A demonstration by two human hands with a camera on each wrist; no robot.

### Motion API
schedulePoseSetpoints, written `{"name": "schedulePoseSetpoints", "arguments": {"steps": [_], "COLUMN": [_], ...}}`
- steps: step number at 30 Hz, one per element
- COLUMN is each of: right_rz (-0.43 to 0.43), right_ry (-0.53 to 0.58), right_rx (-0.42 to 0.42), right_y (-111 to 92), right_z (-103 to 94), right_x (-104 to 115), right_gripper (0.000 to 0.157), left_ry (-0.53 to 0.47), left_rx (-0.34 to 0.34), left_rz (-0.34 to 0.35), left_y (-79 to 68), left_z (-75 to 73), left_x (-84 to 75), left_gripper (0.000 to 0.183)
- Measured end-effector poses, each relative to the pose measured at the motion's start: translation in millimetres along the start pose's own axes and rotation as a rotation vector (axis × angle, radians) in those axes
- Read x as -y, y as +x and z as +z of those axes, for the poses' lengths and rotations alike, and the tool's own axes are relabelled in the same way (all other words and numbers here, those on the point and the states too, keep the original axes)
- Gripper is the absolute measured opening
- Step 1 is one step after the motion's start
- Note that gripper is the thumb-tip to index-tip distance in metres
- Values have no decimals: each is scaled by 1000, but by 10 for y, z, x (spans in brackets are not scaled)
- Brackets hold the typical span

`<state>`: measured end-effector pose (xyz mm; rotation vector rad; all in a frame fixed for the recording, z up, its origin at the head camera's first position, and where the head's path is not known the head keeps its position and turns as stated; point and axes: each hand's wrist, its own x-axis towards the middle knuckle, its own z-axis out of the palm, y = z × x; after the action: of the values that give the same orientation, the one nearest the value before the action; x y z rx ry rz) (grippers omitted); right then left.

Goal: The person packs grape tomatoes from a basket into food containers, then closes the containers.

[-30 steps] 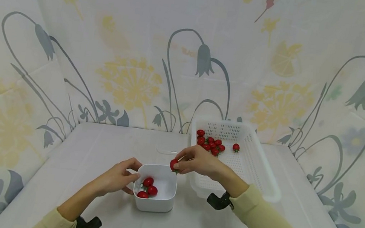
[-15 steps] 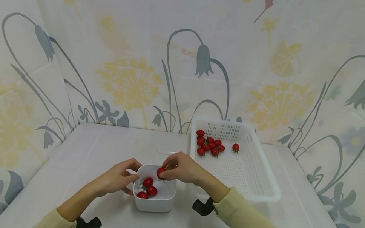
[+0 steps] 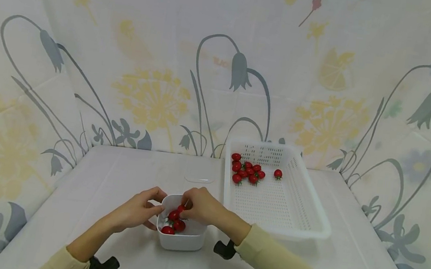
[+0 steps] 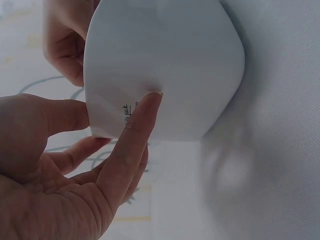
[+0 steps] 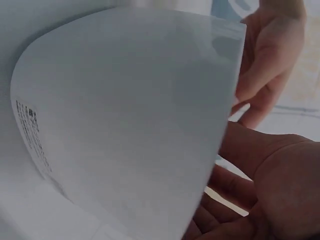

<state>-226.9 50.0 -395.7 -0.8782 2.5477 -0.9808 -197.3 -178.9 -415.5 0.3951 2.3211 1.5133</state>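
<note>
My left hand [image 3: 137, 210] holds the left side of a small white square box [image 3: 182, 243]. In the left wrist view its thumb meets the rim and a fingertip presses the outer wall [image 4: 200, 55]. My right hand [image 3: 204, 207] reaches inside over the right rim and pinches a red cherry tomato [image 3: 181, 208], partly covered by its fingers. Three cherry tomatoes [image 3: 179, 225] lie at the left of the box floor, one close beside the held one. From the right wrist, the box wall [image 5: 120, 110] hides the fingertips of my right hand [image 5: 285, 175].
Behind and right of the box stands a larger white perforated basket [image 3: 319, 221]. Several cherry tomatoes [image 3: 249, 171] cluster at its back left, with a single tomato [image 3: 278, 174] apart. A flat clear piece with a rounded edge [image 3: 199, 180] lies behind the box. A patterned cloth [image 3: 149, 45] hangs behind.
My right hand has carried the cherry tomato left from beyond the box's right rim and down into the box. The left hand and the box have stayed in place.
</note>
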Motion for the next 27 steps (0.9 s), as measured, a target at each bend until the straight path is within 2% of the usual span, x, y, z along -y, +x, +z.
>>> {"name": "schedulePoseSetpoints", "arguments": {"steps": [10, 18, 23, 27], "right_rz": [103, 121, 124, 110], "right_ry": [-193, -346, -372, -345], "right_rx": [-30, -49, -45, -28], "right_y": [36, 85, 75, 36], "right_z": [165, 248, 266, 242], "right_x": [73, 71, 71, 86], "right_gripper": [13, 11, 11, 13], "left_ry": [-4, -11, -8, -7], "left_rx": [10, 21, 16, 8], "left_rz": [12, 36, 33, 24], "left_y": [-4, 7, 7, 1], "left_z": [-6, -19, -16, -7], "left_x": [-1, -6, 2, 14], "left_gripper": [25, 27, 26, 26]}}
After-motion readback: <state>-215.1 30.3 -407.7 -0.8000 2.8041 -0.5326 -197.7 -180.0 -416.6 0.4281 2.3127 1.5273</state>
